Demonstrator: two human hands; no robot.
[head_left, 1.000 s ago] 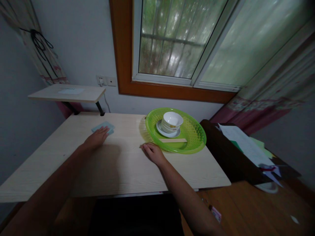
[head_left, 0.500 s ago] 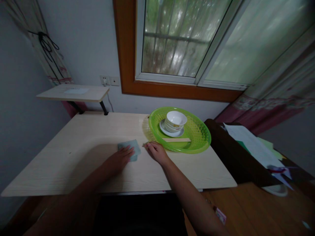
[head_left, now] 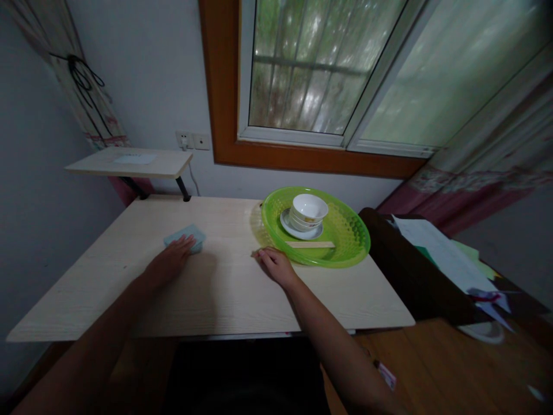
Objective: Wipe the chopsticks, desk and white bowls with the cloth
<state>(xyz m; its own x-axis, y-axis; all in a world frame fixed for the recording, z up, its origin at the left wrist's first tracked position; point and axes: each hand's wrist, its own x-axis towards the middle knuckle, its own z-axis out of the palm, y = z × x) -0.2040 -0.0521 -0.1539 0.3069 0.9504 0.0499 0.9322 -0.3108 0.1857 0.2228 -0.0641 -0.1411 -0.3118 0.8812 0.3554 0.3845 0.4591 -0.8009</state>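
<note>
A light blue cloth [head_left: 190, 235] lies on the pale wooden table [head_left: 242, 300], left of the middle. My left hand [head_left: 173, 256] holds it down against the tabletop, fingers over its near right part. My right hand [head_left: 275, 265] rests on the table with its fingers curled in, close by the near left rim of a green plastic basket [head_left: 360, 253]. What those fingers hold, if anything, is hidden. Inside the basket, stacked white bowls [head_left: 309, 210] sit on a white plate [head_left: 286, 226], with light chopsticks [head_left: 311, 245] lying in front of them.
A small raised shelf [head_left: 95, 160] with a sheet of paper [head_left: 136, 158] stands at the table's back left. Behind are wall sockets [head_left: 192, 140] and a window [head_left: 319, 75]. Right of the table, papers [head_left: 436, 248] lie on a dark piece of furniture [head_left: 401, 282].
My left hand has slid the cloth left and slightly away from me across the tabletop. My right hand and the basket have stayed in place.
</note>
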